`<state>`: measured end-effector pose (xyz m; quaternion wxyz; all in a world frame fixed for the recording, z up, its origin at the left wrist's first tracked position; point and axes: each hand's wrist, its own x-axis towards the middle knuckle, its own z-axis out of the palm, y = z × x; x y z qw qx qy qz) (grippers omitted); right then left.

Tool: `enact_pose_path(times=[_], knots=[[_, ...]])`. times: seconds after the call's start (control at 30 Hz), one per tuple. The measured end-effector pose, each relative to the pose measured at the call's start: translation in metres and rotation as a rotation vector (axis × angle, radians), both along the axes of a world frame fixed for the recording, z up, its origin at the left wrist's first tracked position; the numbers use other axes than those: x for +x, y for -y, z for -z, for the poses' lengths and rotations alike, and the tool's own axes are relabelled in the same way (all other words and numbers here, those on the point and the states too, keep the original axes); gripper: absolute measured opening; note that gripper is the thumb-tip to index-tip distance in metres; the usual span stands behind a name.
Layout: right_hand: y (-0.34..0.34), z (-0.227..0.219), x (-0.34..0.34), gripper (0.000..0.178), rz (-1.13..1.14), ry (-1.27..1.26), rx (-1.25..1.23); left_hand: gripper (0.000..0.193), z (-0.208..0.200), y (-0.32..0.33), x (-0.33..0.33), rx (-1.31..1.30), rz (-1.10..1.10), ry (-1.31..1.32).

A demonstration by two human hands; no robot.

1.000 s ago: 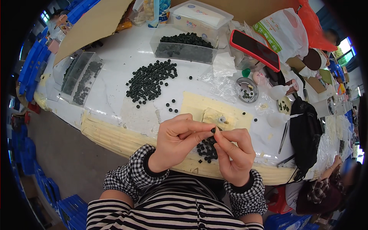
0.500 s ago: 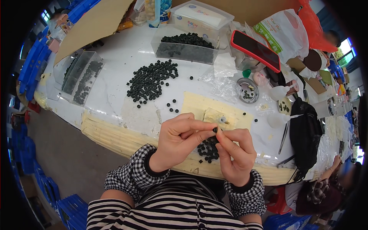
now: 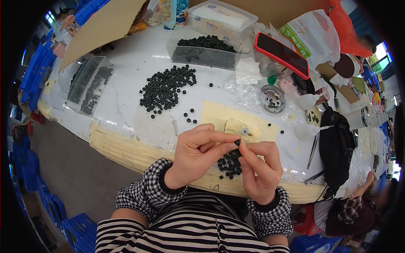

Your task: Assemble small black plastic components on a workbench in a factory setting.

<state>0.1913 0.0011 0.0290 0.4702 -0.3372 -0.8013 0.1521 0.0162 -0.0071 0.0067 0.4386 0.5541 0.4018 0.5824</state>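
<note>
i'm pinching a little black piece (image 3: 237, 142) with my left hand (image 3: 198, 147), thumb and forefinger closing on it and the other fingers curling in. my right hand (image 3: 262, 166) is meeting it from the other side, fingertips touching right at the piece, but on my feed i can't tell if they're pinching it too or just steadying it. so the piece is sitting between both hands, up over the near edge of the bench (image 3: 126, 76).

just below my fingers a small pile (image 3: 230, 166) is lying by that near edge, the right hand partly covering it. farther in, a yellow sheet (image 3: 211, 113) is lying flat with a cream block (image 3: 233, 125) sitting on it. the main pile (image 3: 166, 88) is spreading across the middle, a few strays (image 3: 188, 120) trailing off. toward the far edge a clear box (image 3: 172, 48) is holding loads more, and a divided tray (image 3: 84, 80) is sitting by the left edge.

the right end is looking pretty messy ngl: a phone (image 3: 282, 56) is lying tilted on some clutter, a round dish (image 3: 265, 90) is holding a few bits, and tweezers (image 3: 312, 151) are lying just beside a black bag (image 3: 335, 152).
</note>
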Motion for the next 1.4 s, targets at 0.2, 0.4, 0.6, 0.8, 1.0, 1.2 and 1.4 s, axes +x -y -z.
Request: enact_pose_path(times=[0.2, 0.4, 0.6, 0.8, 1.0, 1.2, 1.4], knots=[[-0.0007, 0.0019, 0.0006, 0.04, -0.004, -0.005, 0.008, 0.023, -0.0004, -0.0002, 0.0006, -0.004, 0.004, 0.014], [-0.0009, 0.0027, 0.0002, 0.04, 0.002, 0.003, 0.011, 0.023, -0.001, -0.0001, 0.0008, -0.003, 0.001, 0.014], [-0.0011, 0.0016, 0.0, 0.039, 0.002, 0.0, 0.008, 0.023, -0.0053, 0.0009, -0.0001, -0.042, 0.001, 0.022], [-0.0008, 0.0006, -0.0002, 0.039, 0.008, 0.01, 0.007, 0.024, -0.0026, -0.0003, -0.001, 0.015, -0.018, -0.046], [-0.0004, 0.0005, -0.0004, 0.038, 0.013, 0.005, 0.012, 0.025, -0.0049, -0.0005, -0.001, 0.023, -0.02, -0.053], [-0.0006, -0.0006, -0.0007, 0.038, 0.012, 0.005, 0.015, 0.028, -0.0047, 0.0004, -0.0006, 0.021, -0.032, -0.056], [-0.0006, 0.0005, -0.0001, 0.038, 0.008, -0.008, 0.018, 0.028, -0.0023, -0.0006, -0.0001, 0.082, -0.041, -0.057]])
